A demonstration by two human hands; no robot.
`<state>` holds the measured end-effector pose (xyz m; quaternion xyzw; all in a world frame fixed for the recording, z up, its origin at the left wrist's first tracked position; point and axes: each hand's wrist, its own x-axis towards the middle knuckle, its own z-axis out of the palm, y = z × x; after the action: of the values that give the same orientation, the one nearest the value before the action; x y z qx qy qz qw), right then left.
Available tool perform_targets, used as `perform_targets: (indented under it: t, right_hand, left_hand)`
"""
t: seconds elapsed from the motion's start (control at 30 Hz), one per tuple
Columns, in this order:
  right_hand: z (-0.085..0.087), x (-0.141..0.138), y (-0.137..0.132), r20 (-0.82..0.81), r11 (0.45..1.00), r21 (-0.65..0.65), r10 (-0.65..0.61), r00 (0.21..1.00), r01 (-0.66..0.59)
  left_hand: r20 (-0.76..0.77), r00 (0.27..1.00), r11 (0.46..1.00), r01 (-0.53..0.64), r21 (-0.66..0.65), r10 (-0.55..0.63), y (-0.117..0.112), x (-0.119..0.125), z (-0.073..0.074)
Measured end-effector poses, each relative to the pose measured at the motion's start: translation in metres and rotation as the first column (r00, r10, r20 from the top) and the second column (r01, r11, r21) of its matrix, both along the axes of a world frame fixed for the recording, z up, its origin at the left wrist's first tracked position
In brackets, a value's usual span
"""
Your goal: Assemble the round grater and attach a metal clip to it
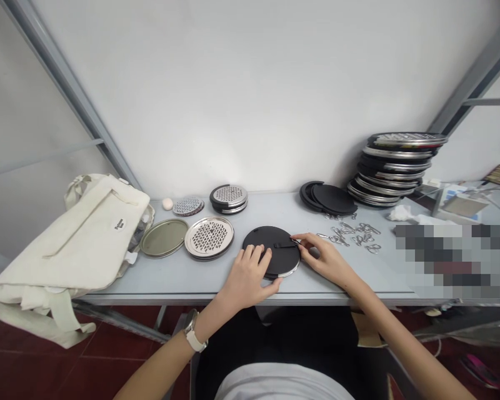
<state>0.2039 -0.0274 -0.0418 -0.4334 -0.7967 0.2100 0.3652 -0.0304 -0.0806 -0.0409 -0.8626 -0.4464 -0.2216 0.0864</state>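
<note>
A round black disc [281, 253] lies on the grey table, with a small black strap [284, 245] across its upper face and a strip of silver rim showing at its near right edge. My left hand [250, 275] rests on the disc's left side, fingers stretched over the black surface and thumb apart by the near edge. At the right edge, by the strap's outer end, my right hand [316, 253] has thumb and index finger pinched together. What sits in that pinch is too small to make out. Several loose metal clasps [350, 233] lie just beyond my right hand.
Left of the disc are a perforated metal disc [209, 238] and an olive round lid [164, 237]. Behind them stands a small grater stack [229, 198]. Black discs [329, 198] and a tall grater stack [394, 166] are back right. A cream bag [79, 239] overhangs the left edge.
</note>
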Motion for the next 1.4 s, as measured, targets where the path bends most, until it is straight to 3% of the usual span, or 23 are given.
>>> perform_targets:
  t: [0.17, 0.37, 0.6, 0.87, 1.07, 1.4]
  right_hand:
    - [0.0000, 0.0016, 0.0014, -0.059, 1.000, -0.008, 0.011, 0.998, -0.011]
    - [-0.0011, 0.0051, 0.0029, -0.040, 0.997, 0.027, -0.075, 0.996, 0.076]
    - [-0.0001, 0.0033, 0.0021, -0.033, 0.998, 0.057, 0.001, 0.999, 0.001]
    - [-0.0010, 0.0021, 0.0002, -0.089, 0.998, 0.019, -0.054, 0.995, 0.056]
    - [-0.0011, 0.0024, 0.0017, -0.073, 0.998, 0.035, -0.041, 0.996, 0.044]
    - [-0.0030, 0.0045, 0.0032, -0.106, 0.998, -0.049, -0.033, 0.994, 0.028]
  left_hand:
    - [0.000, 1.000, 1.000, -0.001, 0.011, 0.001, -0.0005, -0.0002, 0.0004]
    - [-0.004, 1.000, 1.000, -0.006, 0.012, 0.006, -0.0008, 0.0005, 0.0007]
    - [-0.005, 1.000, 1.000, -0.005, 0.010, 0.005, -0.0007, 0.0004, 0.0007]
    - [-0.006, 1.000, 1.000, -0.003, 0.013, 0.003, -0.0013, 0.0005, 0.0016]
    - [0.001, 1.000, 1.000, -0.003, 0.014, 0.003, -0.0008, 0.0004, 0.0007]
    - [0.006, 1.000, 1.000, -0.002, 0.016, 0.002, -0.0008, 0.0005, 0.0012]
